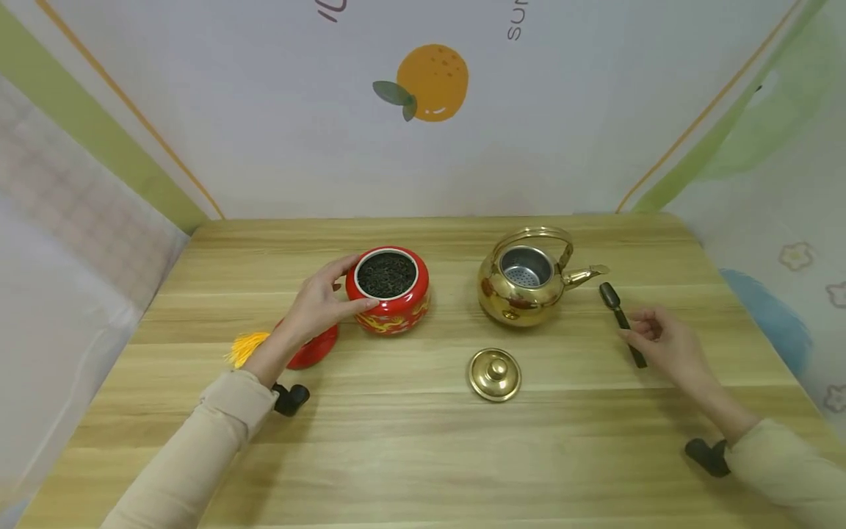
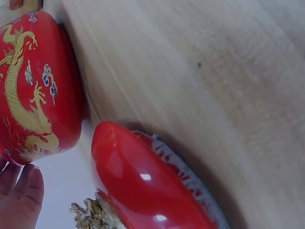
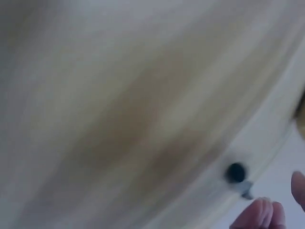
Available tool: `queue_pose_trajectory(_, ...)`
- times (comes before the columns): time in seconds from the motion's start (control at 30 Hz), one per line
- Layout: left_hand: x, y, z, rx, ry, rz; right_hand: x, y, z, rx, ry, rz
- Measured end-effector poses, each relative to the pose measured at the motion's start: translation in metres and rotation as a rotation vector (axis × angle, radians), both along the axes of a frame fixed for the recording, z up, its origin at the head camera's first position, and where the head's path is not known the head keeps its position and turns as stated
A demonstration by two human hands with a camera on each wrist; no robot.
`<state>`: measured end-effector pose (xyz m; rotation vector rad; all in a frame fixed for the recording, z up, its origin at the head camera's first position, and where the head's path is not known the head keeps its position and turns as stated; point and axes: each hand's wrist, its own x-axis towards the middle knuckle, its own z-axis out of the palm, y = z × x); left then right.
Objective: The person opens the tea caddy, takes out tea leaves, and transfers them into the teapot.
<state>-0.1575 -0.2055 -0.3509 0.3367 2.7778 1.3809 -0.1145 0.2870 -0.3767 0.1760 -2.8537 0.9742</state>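
Left hand (image 1: pixel 320 300) grips the red jar (image 1: pixel 396 317), right hand (image 1: pixel 669 347) loosely parted, empty, beside the black scoop (image 1: pixel 620 317), wood-grain counter (image 1: pixel 396 455) below, printed orange (image 1: pixel 432 82) up on the pale wall (image 1: pixel 297 139)

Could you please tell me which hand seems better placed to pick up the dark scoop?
Probably the right hand: it is right beside the dark scoop, while the left hand is much farther away, holding the red jar.
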Motion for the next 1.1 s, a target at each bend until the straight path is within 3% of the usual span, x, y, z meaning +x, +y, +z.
queue_pose_trajectory(0.4, 0.0, 0.0, -0.005, -0.011, -0.007, 0.012, -0.002, 0.022, -0.008, 0.138, -0.263, 0.027)
queue_pose_trajectory(0.73, -0.001, 0.0, -0.006, -0.002, -0.004, 0.015, -0.006, 0.025, -0.005, 0.207, -0.307, 0.049)
queue_pose_trajectory(0.93, -0.001, 0.001, -0.006, 0.011, -0.005, 0.012, -0.009, 0.032, -0.001, 0.183, -0.36, 0.014)
queue_pose_trajectory(1.1, -0.001, 0.001, -0.007, 0.045, -0.011, 0.012, -0.01, 0.037, 0.007, 0.083, -0.351, -0.034)
